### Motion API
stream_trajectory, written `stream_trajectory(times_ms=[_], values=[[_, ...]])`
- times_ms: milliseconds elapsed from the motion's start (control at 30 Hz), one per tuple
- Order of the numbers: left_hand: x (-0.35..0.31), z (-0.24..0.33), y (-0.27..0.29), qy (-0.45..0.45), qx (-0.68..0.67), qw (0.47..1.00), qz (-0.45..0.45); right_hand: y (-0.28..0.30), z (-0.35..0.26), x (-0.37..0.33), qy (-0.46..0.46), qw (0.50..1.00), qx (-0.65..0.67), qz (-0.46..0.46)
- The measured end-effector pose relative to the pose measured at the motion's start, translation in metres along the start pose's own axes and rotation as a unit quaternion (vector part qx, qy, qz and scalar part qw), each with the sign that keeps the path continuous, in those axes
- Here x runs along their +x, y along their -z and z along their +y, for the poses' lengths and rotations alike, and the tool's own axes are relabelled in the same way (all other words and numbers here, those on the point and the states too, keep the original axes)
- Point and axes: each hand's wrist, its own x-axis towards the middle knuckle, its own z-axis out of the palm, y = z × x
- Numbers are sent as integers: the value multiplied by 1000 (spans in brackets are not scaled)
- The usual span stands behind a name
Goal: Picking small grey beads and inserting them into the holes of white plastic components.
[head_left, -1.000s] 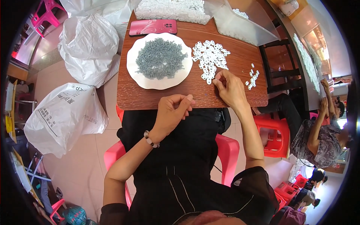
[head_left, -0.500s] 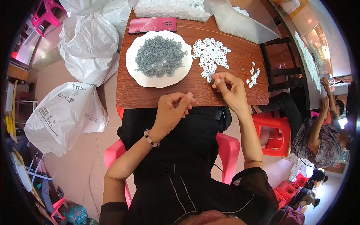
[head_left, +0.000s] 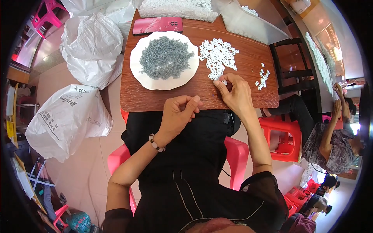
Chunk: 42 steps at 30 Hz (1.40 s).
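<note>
Right hand pinches a white plastic piece at the pile's six o'clock edge; left hand, fingers curled (contents hidden), waits at the desk edge. Joining calls for bringing both together.

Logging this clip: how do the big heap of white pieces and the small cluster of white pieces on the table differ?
The big heap lies mid-table beside the white plate, many pieces piled together; the small cluster sits near the table's right edge, a few pieces spread loosely. The right hand touches the big heap's near edge, not the small cluster. Both are small white parts on the wooden table.
</note>
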Motion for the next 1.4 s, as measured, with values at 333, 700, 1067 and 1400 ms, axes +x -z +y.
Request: stream_trajectory(times_ms=[333, 700, 1067, 1400], values=[[0, 0, -1, 2, -3, 1000, -2, -7, 2, 12, 97, 994, -28, 28], [0, 1, 1, 7, -2, 1000, -3, -10, 1, 24, 66, 998, 17, -16], [-1, 2, 0, -14, 2, 1000, -7, -25, -40, 55, 191, 980, 52, -30], [-5, 14, 0, -125, -1, 991, 44, -49, -61, 76, 172, 977, -37, -124]])
